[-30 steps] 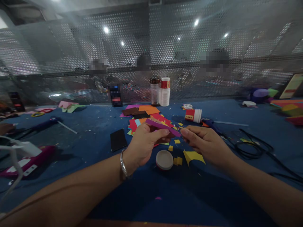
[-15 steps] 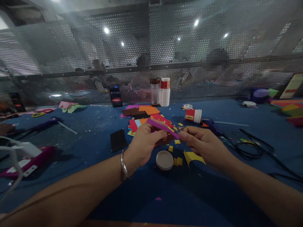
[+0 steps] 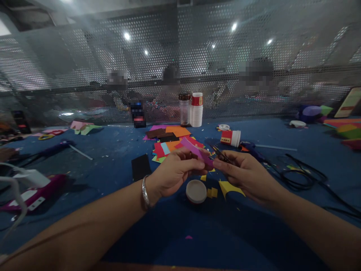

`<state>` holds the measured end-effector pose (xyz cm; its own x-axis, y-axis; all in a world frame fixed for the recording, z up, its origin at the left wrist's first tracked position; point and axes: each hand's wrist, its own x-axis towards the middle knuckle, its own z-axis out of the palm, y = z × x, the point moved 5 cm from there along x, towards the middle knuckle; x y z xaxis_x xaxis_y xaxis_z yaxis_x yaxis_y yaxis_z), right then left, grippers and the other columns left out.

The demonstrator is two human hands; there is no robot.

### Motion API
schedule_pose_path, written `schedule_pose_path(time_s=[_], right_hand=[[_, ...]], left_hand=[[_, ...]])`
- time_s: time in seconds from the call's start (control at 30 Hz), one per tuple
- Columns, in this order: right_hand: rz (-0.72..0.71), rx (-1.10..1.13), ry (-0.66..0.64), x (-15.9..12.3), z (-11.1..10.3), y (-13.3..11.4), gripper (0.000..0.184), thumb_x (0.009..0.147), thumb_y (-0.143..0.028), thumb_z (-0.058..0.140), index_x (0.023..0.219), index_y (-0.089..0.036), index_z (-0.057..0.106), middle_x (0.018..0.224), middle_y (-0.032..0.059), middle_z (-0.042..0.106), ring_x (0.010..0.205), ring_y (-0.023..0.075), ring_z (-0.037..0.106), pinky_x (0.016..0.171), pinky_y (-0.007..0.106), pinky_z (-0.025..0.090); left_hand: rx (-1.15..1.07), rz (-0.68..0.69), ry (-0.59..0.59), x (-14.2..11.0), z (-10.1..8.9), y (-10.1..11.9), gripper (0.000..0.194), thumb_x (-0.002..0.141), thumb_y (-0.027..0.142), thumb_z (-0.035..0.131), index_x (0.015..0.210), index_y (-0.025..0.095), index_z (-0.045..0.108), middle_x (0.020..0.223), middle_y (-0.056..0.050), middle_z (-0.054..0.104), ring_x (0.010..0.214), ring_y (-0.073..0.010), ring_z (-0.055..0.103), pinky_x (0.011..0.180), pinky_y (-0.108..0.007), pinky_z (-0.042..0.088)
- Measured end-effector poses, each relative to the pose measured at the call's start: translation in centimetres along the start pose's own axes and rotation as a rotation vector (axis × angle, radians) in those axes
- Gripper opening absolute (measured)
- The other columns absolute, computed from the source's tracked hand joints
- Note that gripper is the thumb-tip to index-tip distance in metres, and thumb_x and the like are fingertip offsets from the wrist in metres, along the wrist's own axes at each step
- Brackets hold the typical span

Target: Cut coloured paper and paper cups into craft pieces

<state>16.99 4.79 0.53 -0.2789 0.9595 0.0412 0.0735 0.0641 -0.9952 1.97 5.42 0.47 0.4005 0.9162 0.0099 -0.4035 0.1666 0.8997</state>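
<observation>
My left hand pinches a piece of purple paper between thumb and fingers, its curved strip pointing up and away. In my right hand is a small pair of dark scissors, blades toward the upper left beside the paper. My right thumb tip meets the paper's right end; whether it also grips it I cannot tell. Below the hands stands an upside-down paper cup, pale base up. Yellow paper scraps and a larger yellow piece with a curved cut lie to its right.
Coloured paper sheets and a black piece lie behind my left hand. Beyond are a bottle, stacked cups and a tipped cup. A glue gun with a looping cable is right; a power strip is left.
The scissors have come out from the paper's edge and now show their blades beside it. The purple paper has turned in my left hand, which has shifted slightly.
</observation>
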Motion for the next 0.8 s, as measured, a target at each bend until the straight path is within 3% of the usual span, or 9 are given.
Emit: schedule_pose_path(time_s=[0.33,0.67,0.8], right_hand=[[0.036,0.055,-0.03,0.0,0.3,0.1,0.051,0.065,-0.06,0.08,0.075,-0.016,0.057,0.055,-0.0104,0.036,0.043,0.0017,0.02,0.04,0.022,0.01],[0.0,-0.026,-0.019,0.0,0.1,0.3,0.046,0.073,-0.059,0.075,0.079,-0.016,0.06,0.058,-0.0098,0.032,0.046,0.0036,0.017,0.041,0.023,0.009],[-0.027,-0.089,-0.017,0.0,0.0,0.2,0.047,0.079,-0.063,0.066,0.079,-0.016,0.061,0.057,-0.0093,0.03,0.046,0.0044,0.018,0.041,0.023,0.01]], left_hand=[[0.066,0.003,-0.116,-0.4,0.4,0.0,0.016,0.068,0.009,0.079,0.078,0.014,0.066,0.075,-0.001,0.068,0.075,-0.0123,0.067,0.074,-0.025,0.052],[0.207,0.095,0.068,0.1,-0.4,0.6,0.013,0.079,0.019,0.07,0.088,0.017,0.06,0.077,0.001,0.065,0.067,-0.0114,0.063,0.055,-0.021,0.046],[0.248,0.125,0.136,0.2,-0.9,0.7,0.014,0.082,0.02,0.068,0.092,0.017,0.057,0.076,0.001,0.066,0.066,-0.0117,0.065,0.054,-0.021,0.046]])
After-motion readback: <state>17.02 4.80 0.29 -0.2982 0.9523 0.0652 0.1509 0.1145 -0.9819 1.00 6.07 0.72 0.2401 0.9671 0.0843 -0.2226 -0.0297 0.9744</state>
